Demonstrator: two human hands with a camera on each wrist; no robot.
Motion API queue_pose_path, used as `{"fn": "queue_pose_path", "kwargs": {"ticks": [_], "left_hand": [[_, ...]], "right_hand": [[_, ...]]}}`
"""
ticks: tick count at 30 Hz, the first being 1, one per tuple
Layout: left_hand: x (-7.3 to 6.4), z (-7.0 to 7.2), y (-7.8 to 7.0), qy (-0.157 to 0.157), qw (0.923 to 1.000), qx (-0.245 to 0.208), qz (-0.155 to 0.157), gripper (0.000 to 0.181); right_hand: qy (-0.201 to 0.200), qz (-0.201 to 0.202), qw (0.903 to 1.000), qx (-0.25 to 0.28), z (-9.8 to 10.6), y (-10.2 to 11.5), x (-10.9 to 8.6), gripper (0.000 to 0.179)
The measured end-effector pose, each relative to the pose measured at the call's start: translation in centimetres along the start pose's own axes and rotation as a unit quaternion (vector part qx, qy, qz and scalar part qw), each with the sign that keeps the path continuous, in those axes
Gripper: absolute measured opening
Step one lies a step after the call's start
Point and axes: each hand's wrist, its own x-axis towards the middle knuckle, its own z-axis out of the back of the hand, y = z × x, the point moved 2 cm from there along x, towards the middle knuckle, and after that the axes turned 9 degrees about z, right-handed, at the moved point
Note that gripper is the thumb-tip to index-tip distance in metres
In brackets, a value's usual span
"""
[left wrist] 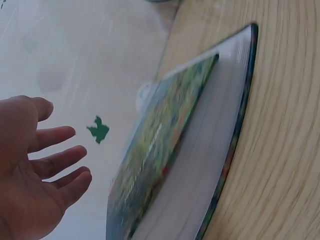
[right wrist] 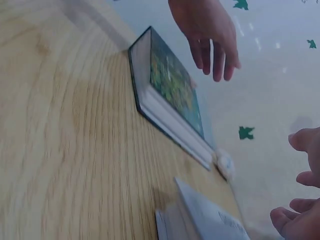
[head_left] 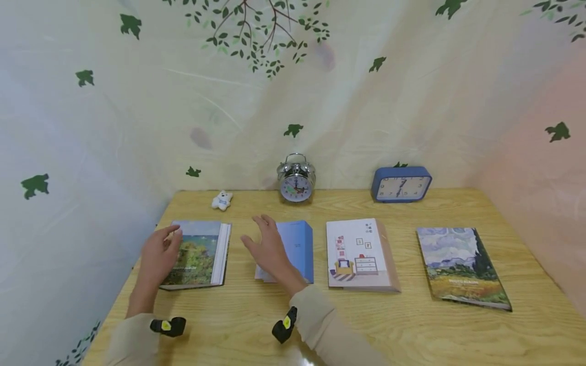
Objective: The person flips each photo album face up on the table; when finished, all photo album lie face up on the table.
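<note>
At the far left of the table lies a photo album (head_left: 199, 256) with a landscape cover, its white page edges facing right. My left hand (head_left: 157, 256) is over the album's left side in the head view. The left wrist view shows that hand (left wrist: 37, 172) with fingers loosely bent and nothing in them, apart from the album (left wrist: 157, 145). A blue album (head_left: 298, 249) lies to the right, partly hidden by my right hand (head_left: 271, 251). This hand is raised above its left part, thumb and fingers spread, holding nothing. In the right wrist view its fingers (right wrist: 300, 142) are at the right edge.
Farther right lie a white album (head_left: 352, 254) with a drawn room and another landscape album (head_left: 462, 264). Along the back stand a small white bear figure (head_left: 222, 200), a silver twin-bell alarm clock (head_left: 296, 183) and a blue clock (head_left: 402, 185). A leaf-patterned curtain (head_left: 256, 112) hangs behind the table.
</note>
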Motion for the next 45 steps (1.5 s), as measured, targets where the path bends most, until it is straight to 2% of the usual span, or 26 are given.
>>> {"fn": "queue_pose_path", "kwargs": {"ticks": [4, 7, 12, 18, 22, 25, 29, 33, 36, 42, 45], "left_hand": [[-0.2, -1.1, -1.3, 0.034, 0.9993, -0.018, -0.004, 0.058], [-0.4, -2.1, -2.2, 0.054, 0.998, -0.026, -0.021, 0.056], [-0.7, -4.2, -3.7, 0.08, 0.9946, -0.05, -0.041, 0.05], [-1.5, -7.2, -5.3, 0.136, 0.988, -0.05, -0.054, 0.048], [-2.1, -9.7, -6.4, 0.176, 0.983, -0.031, -0.042, 0.05], [-2.2, -11.5, -7.1, 0.19, 0.9806, -0.03, -0.037, 0.051], [-2.0, -13.4, -7.8, 0.186, 0.9812, -0.04, -0.031, 0.055], [-1.9, -14.2, -8.4, 0.183, 0.9825, -0.027, -0.02, 0.059], [-1.9, -14.1, -8.8, 0.183, 0.9827, -0.012, -0.022, 0.06], [-2.2, -13.9, -9.4, 0.181, 0.983, -0.006, -0.033, 0.059], [-2.3, -14.0, -9.8, 0.181, 0.9826, 0.011, -0.038, 0.06]], "right_hand": [[-0.027, -0.002, 0.9992, -0.03, 1.6, -1.2, -0.3, 0.058], [-0.055, -0.002, 0.9973, -0.048, 2.8, -2.3, -0.5, 0.057], [-0.085, -0.034, 0.9927, -0.08, 4.8, -3.8, -1.4, 0.059], [-0.071, -0.084, 0.9888, -0.101, 6.1, -5.2, -3.0, 0.069], [-0.042, -0.113, 0.9887, -0.089, 6.4, -6.0, -4.1, 0.074], [-0.025, -0.122, 0.9892, -0.078, 6.5, -6.5, -4.6, 0.075], [-0.021, -0.11, 0.9907, -0.078, 6.4, -7.1, -5.0, 0.072], [-0.03, -0.092, 0.9923, -0.077, 6.2, -7.5, -5.2, 0.066], [-0.041, -0.087, 0.9925, -0.076, 6.0, -7.5, -5.3, 0.063], [-0.049, -0.096, 0.9915, -0.073, 6.1, -7.3, -5.5, 0.063], [-0.05, -0.102, 0.9909, -0.072, 6.2, -7.2, -5.7, 0.063]]}}
